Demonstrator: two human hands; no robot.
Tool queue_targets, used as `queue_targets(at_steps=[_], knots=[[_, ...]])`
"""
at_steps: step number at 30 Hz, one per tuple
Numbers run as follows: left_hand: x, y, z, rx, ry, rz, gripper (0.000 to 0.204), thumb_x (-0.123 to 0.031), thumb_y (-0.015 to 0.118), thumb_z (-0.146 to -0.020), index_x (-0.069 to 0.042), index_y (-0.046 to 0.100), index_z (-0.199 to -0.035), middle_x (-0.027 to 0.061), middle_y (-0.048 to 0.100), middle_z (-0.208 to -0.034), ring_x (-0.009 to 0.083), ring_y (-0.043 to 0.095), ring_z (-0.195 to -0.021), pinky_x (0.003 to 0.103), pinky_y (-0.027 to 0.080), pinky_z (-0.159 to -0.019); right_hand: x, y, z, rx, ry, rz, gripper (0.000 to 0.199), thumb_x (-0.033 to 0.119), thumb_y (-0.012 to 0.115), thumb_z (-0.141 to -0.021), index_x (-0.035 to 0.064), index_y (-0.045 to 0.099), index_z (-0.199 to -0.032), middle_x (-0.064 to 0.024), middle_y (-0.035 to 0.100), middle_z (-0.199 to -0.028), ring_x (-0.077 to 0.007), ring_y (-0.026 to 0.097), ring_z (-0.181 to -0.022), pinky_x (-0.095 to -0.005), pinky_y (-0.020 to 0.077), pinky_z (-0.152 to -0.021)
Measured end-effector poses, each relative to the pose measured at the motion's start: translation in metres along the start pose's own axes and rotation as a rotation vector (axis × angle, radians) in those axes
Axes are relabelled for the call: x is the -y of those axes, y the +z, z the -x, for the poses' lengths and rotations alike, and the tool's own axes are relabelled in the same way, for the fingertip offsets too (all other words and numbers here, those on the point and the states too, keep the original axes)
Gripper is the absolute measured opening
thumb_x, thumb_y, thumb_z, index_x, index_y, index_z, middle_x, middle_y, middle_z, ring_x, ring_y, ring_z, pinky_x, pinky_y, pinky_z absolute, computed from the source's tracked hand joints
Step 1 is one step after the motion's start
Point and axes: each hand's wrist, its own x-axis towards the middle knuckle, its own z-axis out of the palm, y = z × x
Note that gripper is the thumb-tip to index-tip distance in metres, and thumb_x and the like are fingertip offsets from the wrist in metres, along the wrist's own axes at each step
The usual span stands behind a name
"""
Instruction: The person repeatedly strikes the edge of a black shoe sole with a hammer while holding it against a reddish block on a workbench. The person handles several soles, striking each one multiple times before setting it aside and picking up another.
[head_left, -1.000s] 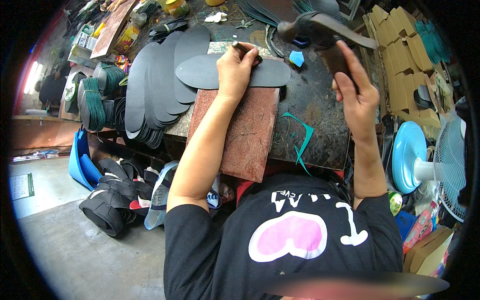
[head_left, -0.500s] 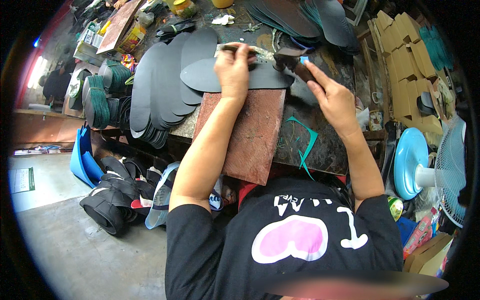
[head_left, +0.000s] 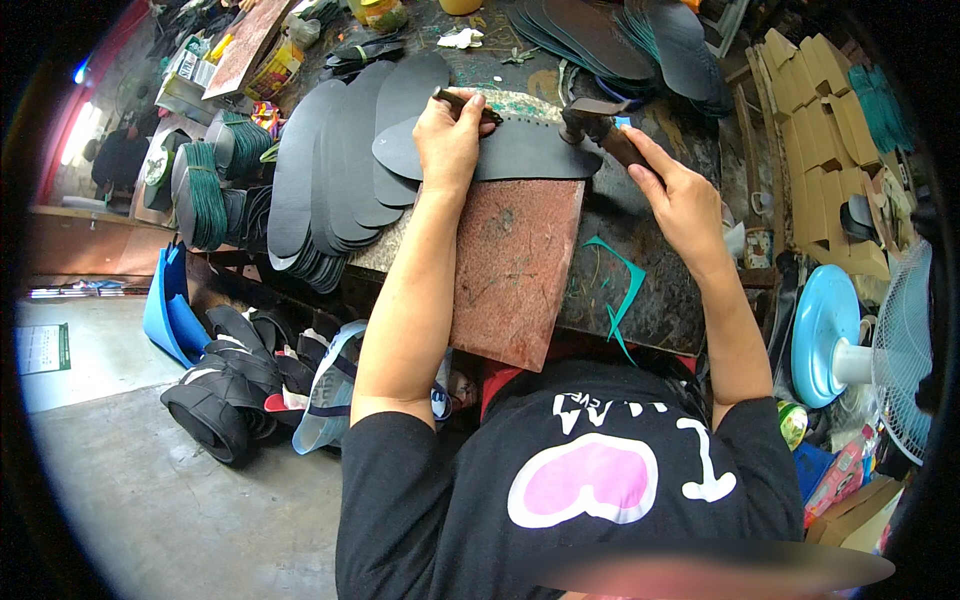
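Crowded bench [head_left: 660, 300]: left hand [head_left: 450, 140] grips punch on sole [head_left: 520, 155]; right hand [head_left: 680, 195] grips hammer [head_left: 595, 125].

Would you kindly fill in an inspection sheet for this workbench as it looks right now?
Surface: dark, scuffed bench with a reddish stone slab lying on it, reaching past the near edge.
Job's things: a black sole lies across the slab's far end; a hammer has its head down at the sole.
Clutter: a fanned stack of black soles to the left, more soles at the back, a teal strip.
Grips: left hand presses a small punch onto the sole; right hand grasps the hammer handle.
Cables: nothing seen.
Surroundings: blue fan, cardboard pieces, concrete floor.
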Motion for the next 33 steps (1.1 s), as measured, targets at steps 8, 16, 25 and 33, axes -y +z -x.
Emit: queue_targets(at_steps=[8,16,25,33], knots=[[-0.01,0.004,0.005,0.036,0.317,-0.475,0.01,-0.008,0.069,-0.088,-0.001,0.064,-0.09,0.0102,0.07,-0.077,0.0194,0.069,-0.068,0.032,0.055,-0.064,0.039,-0.039,-0.02,-0.321,-0.272,-0.611,0.043,0.015,0.062,-0.095,0.0149,0.056,-0.138,-0.0057,0.067,-0.123,-0.0089,0.057,-0.081,-0.0222,0.048,-0.067],[-0.007,0.009,0.004,-0.012,0.047,-0.263,0.014,-0.01,0.062,-0.095,0.001,0.058,-0.102,0.0122,0.069,-0.089,0.0199,0.069,-0.077,0.03,0.059,-0.066,0.013,0.011,-0.016,-0.1,-0.081,-0.144,0.041,0.036,0.061,-0.093,0.0298,0.058,-0.133,-0.0135,0.07,-0.104,-0.0332,0.068,-0.09,-0.0389,0.0536,-0.072],[-0.002,0.008,0.002,0.07,0.054,-0.101,0.01,-0.007,0.063,-0.093,0.001,0.061,-0.099,0.0087,0.069,-0.087,0.0145,0.068,-0.075,0.027,0.058,-0.064,0.027,-0.024,-0.011,-0.119,-0.068,-0.358,0.042,0.024,0.064,-0.093,0.0221,0.058,-0.135,-0.0114,0.07,-0.113,-0.0234,0.07,-0.097,-0.0327,0.0536,-0.08],[-0.006,0.02,0.011,0.071,0.668,-0.835,0.014,-0.013,0.067,-0.089,-0.003,0.059,-0.093,0.0176,0.067,-0.084,0.0348,0.066,-0.07,0.04,0.053,-0.066,0.027,-0.007,-0.017,-0.171,-0.199,-0.159,0.042,0.031,0.064,-0.092,0.0284,0.058,-0.134,-0.0126,0.07,-0.102,-0.0311,0.069,-0.086,-0.0352,0.0543,-0.071]])
